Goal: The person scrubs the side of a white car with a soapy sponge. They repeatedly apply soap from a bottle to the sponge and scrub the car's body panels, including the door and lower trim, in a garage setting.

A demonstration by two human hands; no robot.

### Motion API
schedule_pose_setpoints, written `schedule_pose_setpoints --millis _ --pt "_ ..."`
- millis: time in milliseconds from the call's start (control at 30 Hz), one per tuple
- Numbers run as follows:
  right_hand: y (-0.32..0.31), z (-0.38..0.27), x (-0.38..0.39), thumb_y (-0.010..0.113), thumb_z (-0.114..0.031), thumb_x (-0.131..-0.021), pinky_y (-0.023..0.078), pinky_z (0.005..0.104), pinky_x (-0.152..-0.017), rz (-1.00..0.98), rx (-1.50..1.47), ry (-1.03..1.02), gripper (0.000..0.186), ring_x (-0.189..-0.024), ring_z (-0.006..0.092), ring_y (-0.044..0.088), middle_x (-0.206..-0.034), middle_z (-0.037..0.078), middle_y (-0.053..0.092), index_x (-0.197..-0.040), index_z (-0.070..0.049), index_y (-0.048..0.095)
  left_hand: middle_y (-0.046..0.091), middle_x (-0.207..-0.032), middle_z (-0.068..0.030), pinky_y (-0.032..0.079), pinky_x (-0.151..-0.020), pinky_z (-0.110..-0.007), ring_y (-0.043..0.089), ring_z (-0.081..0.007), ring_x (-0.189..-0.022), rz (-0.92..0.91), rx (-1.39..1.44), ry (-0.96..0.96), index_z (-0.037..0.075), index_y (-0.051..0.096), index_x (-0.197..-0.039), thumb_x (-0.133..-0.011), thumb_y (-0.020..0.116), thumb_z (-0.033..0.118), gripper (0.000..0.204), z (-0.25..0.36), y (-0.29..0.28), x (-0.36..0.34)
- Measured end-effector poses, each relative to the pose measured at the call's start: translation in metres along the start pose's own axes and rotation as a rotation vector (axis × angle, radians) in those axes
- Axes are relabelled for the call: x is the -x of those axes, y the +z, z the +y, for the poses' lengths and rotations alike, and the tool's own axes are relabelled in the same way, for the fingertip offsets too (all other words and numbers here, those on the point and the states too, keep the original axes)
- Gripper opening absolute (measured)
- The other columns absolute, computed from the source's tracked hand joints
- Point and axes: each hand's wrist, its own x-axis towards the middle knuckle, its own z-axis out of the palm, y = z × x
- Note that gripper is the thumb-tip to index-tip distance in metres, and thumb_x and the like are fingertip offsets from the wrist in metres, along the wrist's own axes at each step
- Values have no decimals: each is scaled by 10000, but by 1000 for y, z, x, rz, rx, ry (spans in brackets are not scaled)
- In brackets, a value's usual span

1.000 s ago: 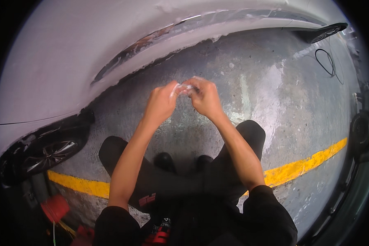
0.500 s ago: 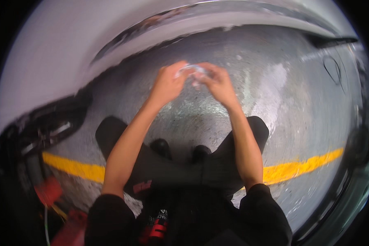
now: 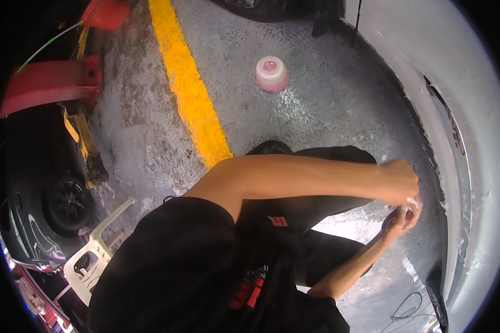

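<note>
My left hand [image 3: 397,183] reaches across at middle right, its fingers curled against those of my right hand [image 3: 403,218] just below it. A small whitish foamy material [image 3: 411,202] shows between the fingers; I cannot make out whether it is an object or lather. Both hands are closed and held beside the lower body of a silver car [image 3: 472,111], which has whitish residue along its lower edge. A low translucent container with pink contents [image 3: 272,80] sits on the floor beyond my knees.
A yellow line [image 3: 183,89] crosses the grey floor. At left are a red bucket [image 3: 103,14], a red panel [image 3: 50,89], a dark car [image 3: 28,205] and a white plastic chair [image 3: 94,255]. A thin black hose [image 3: 405,311] lies at lower right.
My view has swung sharply left, bringing the pink container, red panel and chair into sight and moving the silver car to the right. My hands remain together, now toward the right.
</note>
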Motion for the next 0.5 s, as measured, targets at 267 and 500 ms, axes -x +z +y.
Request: schedule_pose_setpoints --millis 267,500 --pt "22 -16 -7 693 -179 -1059 374 208 -483 149 -152 310 255 -580 72 505 -861 65 623 -1233 -6 623 808 -1045 -120 586 -839 -384 750 -197 -921 236 356 -621 105 785 -1259 -1080 647 330 319 -127 -78 144" --pt "-10 -16 -4 687 -207 -1056 369 219 -526 233 -89 379 226 -709 46 511 -860 -2 596 -1186 -25 658 731 -1276 -248 520 -1040 -391 692 -397 -1195 372 -53 -793 -13 702 -1325 -1070 635 246 371 -210 -126 288"
